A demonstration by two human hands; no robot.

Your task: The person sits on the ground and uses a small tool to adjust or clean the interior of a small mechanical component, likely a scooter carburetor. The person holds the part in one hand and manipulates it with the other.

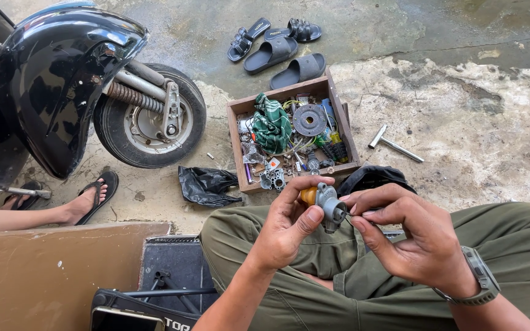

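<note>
My left hand (286, 230) grips a small grey metal part with an orange piece behind it (325, 202), held over my lap. My right hand (409, 236) meets it from the right, fingertips pinched at the part's front end; whether they hold anything small there is hidden. A watch (480, 279) sits on my right wrist. I sit in olive trousers (314, 270), knees apart.
A wooden box (338, 119) of tools, a green rag and metal parts lies ahead on the concrete. A black scooter (62, 73) and its front wheel (151, 116) stand left. Another person's sandalled foot (87, 199), black bags, a T-wrench (394, 144) and sandals (277, 46) lie around.
</note>
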